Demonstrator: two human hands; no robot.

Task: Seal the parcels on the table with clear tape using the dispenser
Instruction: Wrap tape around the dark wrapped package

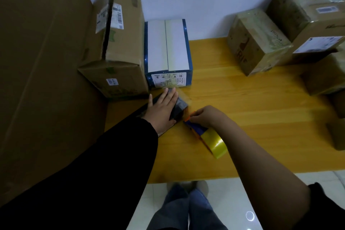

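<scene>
Fingers (169,97) of the left hand (162,110) are lying straight and together, pressing flat on the small dark parcel (180,106) at the bench's (252,108) left side. The right hand (207,115) is curling its fingers around the blue-and-orange tape dispenser (197,129) just beside the parcel's right edge. The dispenser's yellowish clear tape roll (214,142) is pointing back toward the person.

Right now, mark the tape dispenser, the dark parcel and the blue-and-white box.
Blue-and-orange plastic tape dispenser (198,130): head view, blue body.
Small dark wrapped parcel (180,105): head view, bare top near its right end.
Blue-and-white cardboard box (168,46): head view, white top.
</scene>
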